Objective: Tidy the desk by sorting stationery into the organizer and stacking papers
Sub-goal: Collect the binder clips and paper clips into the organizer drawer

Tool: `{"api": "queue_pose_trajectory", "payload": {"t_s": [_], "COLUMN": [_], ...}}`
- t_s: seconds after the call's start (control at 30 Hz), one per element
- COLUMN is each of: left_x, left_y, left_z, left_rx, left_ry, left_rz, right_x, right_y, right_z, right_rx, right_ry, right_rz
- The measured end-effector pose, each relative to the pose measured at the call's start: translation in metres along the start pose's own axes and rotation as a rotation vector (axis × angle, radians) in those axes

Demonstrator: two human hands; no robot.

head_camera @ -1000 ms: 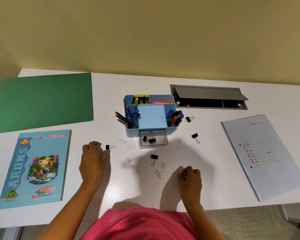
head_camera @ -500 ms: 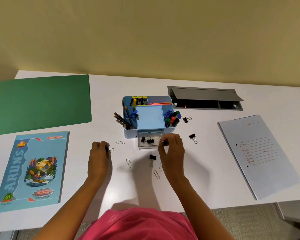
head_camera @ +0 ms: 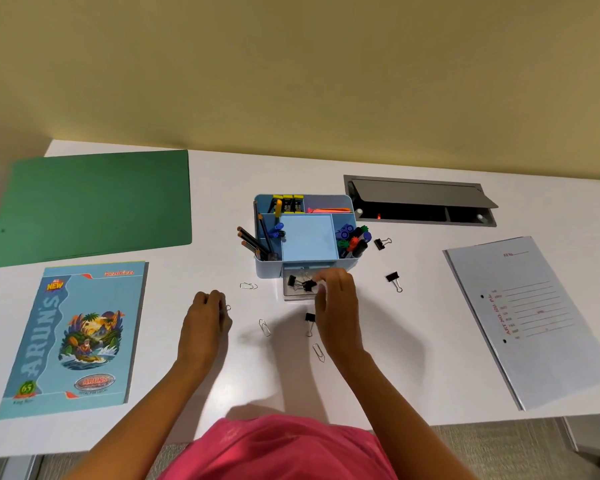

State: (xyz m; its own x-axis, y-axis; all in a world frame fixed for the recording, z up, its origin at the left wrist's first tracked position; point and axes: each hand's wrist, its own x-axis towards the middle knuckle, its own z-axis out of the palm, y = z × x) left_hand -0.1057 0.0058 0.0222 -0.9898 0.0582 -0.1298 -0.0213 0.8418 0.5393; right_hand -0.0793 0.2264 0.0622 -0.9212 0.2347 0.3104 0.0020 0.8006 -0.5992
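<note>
**Organizer** (head_camera: 267,268): blue, mid-counter, compartments filled with pencils, markers and note pads. Clear drawer (head_camera: 293,296) pulled out toward the person, with binder clips (head_camera: 308,285) inside.

**Right hand** (head_camera: 336,303): over the drawer's right half, fingertips bent down at its mouth. Cannot tell whether pinching something or released.

**Left hand** (head_camera: 205,317): low over the counter (head_camera: 413,341), left of the drawer and nearer the person. Fingers curled round a small clip (head_camera: 228,308), only its wire loop showing.

**Deciding relation:** drawer lies to the right of and beyond the left hand, its mouth taken up by the right hand. Probably calls for one hand to clear before the other drops in.

**Loose binder clip** (head_camera: 309,317): just beside the right wrist, on the person's side of the drawer. Long axis runs far-to-near, wire handles toward the person. Nearer the right hand.

**Outlying binder clips** (head_camera: 394,278): two, right of the organizer, apart from each other, on the right hand's side.

**Paper clips** (head_camera: 248,286): three in all. One just left of the drawer, one between the hands, one beside the right forearm.

**Notebook** (head_camera: 73,337): reads "ARUN'S", with a "NEW" badge and the number "65".

**File** (head_camera: 530,320): pale, with red print. The heading looks like "File No."; the sideways lines are too small to read.

**Green folder** (head_camera: 94,206): no writing visible.
</note>
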Motion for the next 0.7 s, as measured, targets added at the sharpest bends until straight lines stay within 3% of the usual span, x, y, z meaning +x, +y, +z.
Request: {"api": "queue_pose_trajectory", "payload": {"t_s": [0.17, 0.43, 0.7], "left_x": [0.003, 0.013, 0.037], "left_y": [0.018, 0.115, 0.129], "left_z": [-0.008, -0.018, 0.002], "left_rx": [-0.053, -0.299, -0.147], "left_ry": [-0.018, 0.043, -0.118], "left_rz": [0.001, 0.340, 0.293], "right_x": [-0.031, -0.059, -0.045], "right_y": [0.013, 0.026, 0.019], "right_z": [-0.014, -0.008, 0.014], "right_rx": [-0.030, -0.101, -0.187], "right_ry": [0.006, -0.136, -0.172], "right_rz": [0.075, 0.146, 0.314]}}
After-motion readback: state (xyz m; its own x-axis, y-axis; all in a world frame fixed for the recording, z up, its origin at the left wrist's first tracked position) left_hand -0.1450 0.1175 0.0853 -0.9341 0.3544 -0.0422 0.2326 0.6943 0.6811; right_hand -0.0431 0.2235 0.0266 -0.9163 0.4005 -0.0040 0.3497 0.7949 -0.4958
